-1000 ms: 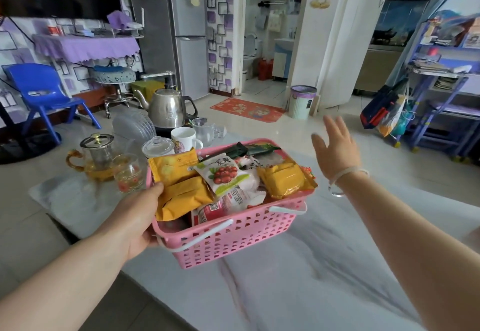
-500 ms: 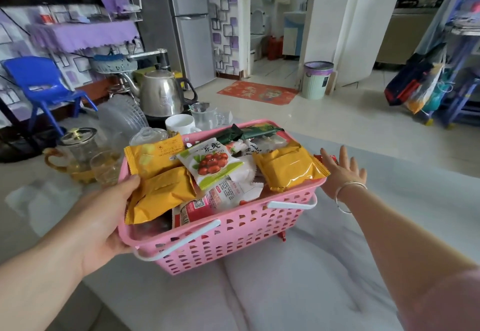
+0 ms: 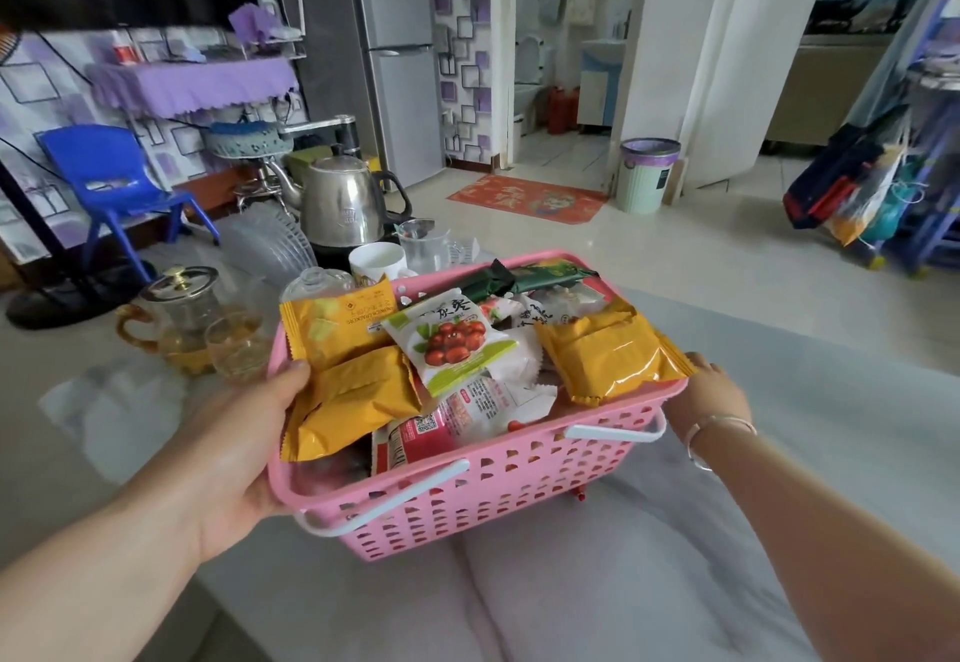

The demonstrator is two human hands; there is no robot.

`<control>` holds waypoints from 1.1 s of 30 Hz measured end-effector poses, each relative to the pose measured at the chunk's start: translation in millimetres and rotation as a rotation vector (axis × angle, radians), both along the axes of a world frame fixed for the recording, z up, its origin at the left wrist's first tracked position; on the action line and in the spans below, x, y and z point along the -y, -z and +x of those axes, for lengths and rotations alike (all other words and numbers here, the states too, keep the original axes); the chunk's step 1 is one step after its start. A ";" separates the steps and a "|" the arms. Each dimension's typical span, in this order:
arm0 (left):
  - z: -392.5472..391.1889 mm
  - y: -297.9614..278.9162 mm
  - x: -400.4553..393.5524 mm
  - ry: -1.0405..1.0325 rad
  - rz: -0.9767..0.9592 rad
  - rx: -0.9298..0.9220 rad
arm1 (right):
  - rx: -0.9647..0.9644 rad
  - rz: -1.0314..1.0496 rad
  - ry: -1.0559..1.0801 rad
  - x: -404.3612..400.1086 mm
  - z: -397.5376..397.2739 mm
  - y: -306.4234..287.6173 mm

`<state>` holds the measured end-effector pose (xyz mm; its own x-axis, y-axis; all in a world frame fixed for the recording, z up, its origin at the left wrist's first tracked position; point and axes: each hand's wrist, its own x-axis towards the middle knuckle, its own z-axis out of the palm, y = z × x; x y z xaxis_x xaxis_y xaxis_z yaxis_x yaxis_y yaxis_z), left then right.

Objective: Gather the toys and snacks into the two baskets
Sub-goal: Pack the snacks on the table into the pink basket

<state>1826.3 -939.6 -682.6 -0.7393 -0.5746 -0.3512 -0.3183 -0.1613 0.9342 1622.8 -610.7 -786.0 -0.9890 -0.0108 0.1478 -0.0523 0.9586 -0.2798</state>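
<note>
A pink plastic basket (image 3: 498,495) with white handles is full of snack packets: several yellow cracker packs (image 3: 358,401), a white red-date packet (image 3: 452,344) and a green wrapper (image 3: 524,279). My left hand (image 3: 234,448) grips the basket's left end, thumb over the rim. On the right end, my right hand (image 3: 706,391) holds the rim, fingers curled over it. The basket sits at or just above the marble table (image 3: 649,583). No second basket or toys are in view.
Behind the basket stand a glass teapot (image 3: 176,318), a glass cup (image 3: 236,349), a steel kettle (image 3: 340,204), a white mug (image 3: 376,263) and clear glassware (image 3: 423,248). Beyond are a blue chair (image 3: 111,178), a fridge (image 3: 395,53) and a bin (image 3: 647,175).
My right hand came down from the air and took hold of the basket's right end. The basket moved nearer to me, with my left hand still holding its left end.
</note>
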 end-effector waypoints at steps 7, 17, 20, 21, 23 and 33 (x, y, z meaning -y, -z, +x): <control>36.7 -32.2 -28.9 0.055 0.094 0.034 | -0.412 -0.576 -0.060 -18.8 71.9 -80.2; 90.9 -60.9 -57.2 0.071 0.094 0.042 | -0.346 -0.071 -0.566 50.9 212.1 -195.2; 104.1 -64.4 -56.3 0.081 0.074 0.051 | -0.081 0.202 -0.554 54.2 222.0 -184.0; 109.2 -65.1 -55.0 0.081 0.073 0.054 | -0.077 0.225 -0.550 54.6 225.6 -183.1; 114.5 -65.2 -53.1 0.076 0.063 0.060 | -0.056 0.230 -0.533 54.4 229.3 -184.5; 122.9 -67.2 -40.3 0.067 0.044 0.080 | 0.006 0.311 -0.508 71.1 219.8 -186.0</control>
